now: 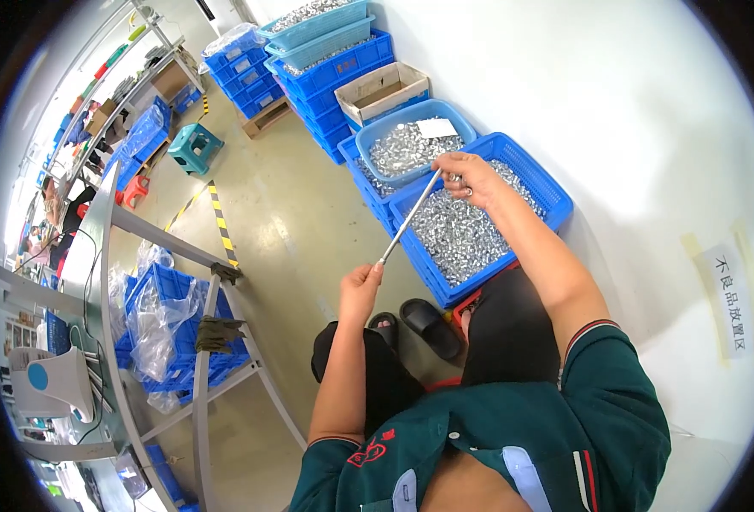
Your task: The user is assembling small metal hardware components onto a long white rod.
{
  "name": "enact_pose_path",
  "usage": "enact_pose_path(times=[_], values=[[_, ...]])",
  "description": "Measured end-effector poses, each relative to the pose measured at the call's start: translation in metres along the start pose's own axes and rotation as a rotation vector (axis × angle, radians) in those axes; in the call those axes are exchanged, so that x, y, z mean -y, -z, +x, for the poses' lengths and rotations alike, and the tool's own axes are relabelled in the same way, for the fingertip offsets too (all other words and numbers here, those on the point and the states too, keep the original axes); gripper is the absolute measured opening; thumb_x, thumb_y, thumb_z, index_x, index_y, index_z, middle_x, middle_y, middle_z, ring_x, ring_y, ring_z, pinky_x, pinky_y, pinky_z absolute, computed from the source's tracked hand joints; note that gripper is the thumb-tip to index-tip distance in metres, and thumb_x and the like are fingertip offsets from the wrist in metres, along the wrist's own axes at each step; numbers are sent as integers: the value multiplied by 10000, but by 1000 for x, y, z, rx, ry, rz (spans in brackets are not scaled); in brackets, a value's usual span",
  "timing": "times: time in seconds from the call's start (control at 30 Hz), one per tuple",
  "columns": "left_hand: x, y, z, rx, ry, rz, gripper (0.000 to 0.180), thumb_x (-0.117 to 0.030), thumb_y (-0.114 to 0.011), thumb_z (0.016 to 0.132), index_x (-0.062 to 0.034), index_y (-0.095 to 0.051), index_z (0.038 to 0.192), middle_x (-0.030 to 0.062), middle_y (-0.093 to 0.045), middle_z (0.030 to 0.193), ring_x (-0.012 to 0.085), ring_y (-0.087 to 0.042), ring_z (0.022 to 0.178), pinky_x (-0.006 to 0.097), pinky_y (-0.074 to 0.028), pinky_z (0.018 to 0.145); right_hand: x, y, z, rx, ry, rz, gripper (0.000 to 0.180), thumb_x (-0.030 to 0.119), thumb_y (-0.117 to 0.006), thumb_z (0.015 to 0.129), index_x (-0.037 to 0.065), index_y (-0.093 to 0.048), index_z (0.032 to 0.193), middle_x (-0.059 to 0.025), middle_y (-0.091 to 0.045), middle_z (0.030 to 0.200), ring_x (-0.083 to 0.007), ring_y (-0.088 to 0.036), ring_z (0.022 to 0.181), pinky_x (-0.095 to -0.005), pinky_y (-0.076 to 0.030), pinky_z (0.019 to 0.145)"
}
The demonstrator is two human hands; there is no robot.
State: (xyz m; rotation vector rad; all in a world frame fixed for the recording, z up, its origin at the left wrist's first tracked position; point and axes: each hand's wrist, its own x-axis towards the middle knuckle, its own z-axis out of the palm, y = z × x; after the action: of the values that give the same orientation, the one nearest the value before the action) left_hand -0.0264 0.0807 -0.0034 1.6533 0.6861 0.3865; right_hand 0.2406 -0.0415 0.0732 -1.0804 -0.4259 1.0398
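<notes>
A slim silvery metal rod (410, 218) slants between my two hands, above the floor and the near corner of a blue crate. My left hand (360, 293) is closed around its lower end. At the upper end, the fingers of my right hand (472, 179) pinch the rod. Small shiny metal pieces (456, 180) show in the curled fingers of that hand. Below it, the blue crate (556, 189) holds a heap of small silvery metal parts (458, 235). Just beyond sits a lighter blue basket (458, 114) of similar parts, with a white paper slip (436, 128) on top.
Stacked blue crates (330, 85) and a cardboard box (383, 92) line the white wall (547, 68). To the left stand a grey metal frame (200, 401) and plastic-draped blue crates (168, 324). A green stool (195, 148) is farther off. Black slippers (430, 328) lie on the floor.
</notes>
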Motion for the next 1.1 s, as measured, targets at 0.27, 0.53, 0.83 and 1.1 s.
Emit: enact_pose_path(times=[0.27,0.53,0.83,1.1], values=[[-8,-4,2,27,82,-38,356,-299,-549,850,-58,-480,597,-50,-365,510,44,-317,475,229,-243,432,-1,2,-1,4,-25,84,230,225,-545,858,6,-549,928,5,-468,624,-39,-371,442,-155,-261,343],[-19,0,-2,125,181,-188,345,-295,-541,856,-88,-459,592,-76,-334,500,27,-271,449,214,-199,414,-1,7,-1,221,-133,372,345,320,-502,877,6,-516,1019,-2,-473,622,-42,-376,444,-157,-284,347],[-10,0,1,61,73,-59,346,-295,-541,856,-92,-456,590,-78,-330,507,26,-269,458,212,-200,417,-3,7,1,144,-140,200,299,272,-523,869,8,-529,1009,6,-467,621,-35,-368,440,-151,-259,339],[-18,0,1,188,241,-218,343,-321,-499,873,-94,-440,623,-77,-303,477,23,-219,373,206,-145,347,-3,9,0,148,-54,121,253,237,-541,863,3,-547,962,3,-479,596,-37,-365,428,-153,-274,352]])
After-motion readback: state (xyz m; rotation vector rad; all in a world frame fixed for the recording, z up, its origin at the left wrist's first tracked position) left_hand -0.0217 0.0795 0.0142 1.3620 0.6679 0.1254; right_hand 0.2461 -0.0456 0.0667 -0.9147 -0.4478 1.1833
